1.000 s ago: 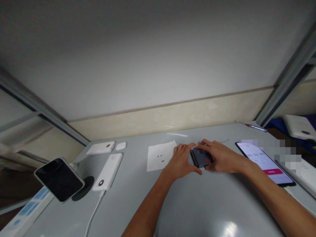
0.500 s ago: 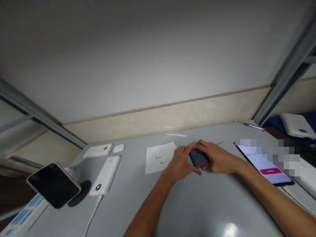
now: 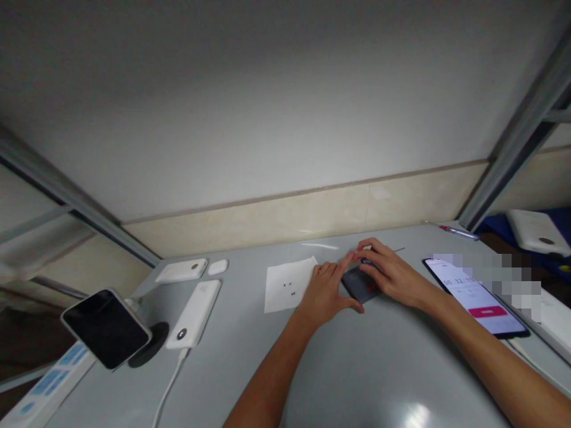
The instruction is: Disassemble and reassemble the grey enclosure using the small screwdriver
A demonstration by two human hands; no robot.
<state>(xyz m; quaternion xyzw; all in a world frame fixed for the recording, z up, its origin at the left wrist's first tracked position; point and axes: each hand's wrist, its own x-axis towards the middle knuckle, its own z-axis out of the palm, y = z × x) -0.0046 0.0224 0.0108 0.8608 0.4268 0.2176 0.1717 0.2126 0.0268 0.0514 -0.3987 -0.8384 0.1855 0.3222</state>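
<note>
A dark, flat rectangular device (image 3: 360, 286) with a faint red mark lies on the grey desk between my hands; I cannot tell its exact kind. Around its left side is my left hand (image 3: 328, 292), index finger along the far edge and thumb near the front corner. Bent over its far right part, my right hand (image 3: 387, 270) has its fingertips close together near the top, and whatever they pinch is hidden. White paper (image 3: 279, 297) with several tiny dark screws (image 3: 289, 288) sits left of my left hand. A thin metal rod (image 3: 400, 249) shows behind my right hand.
At right lie a phone with a lit timer (image 3: 479, 297) and a pen-like tool (image 3: 461, 232). To the left are white power banks (image 3: 196, 309), a small white case (image 3: 218, 266), a phone on a stand (image 3: 107, 329) and a power strip (image 3: 57, 380). A wall closes the back.
My right hand has shifted from the device's right side to above its far part, baring more of its top. My left hand stays about the same. The view has shifted slightly.
</note>
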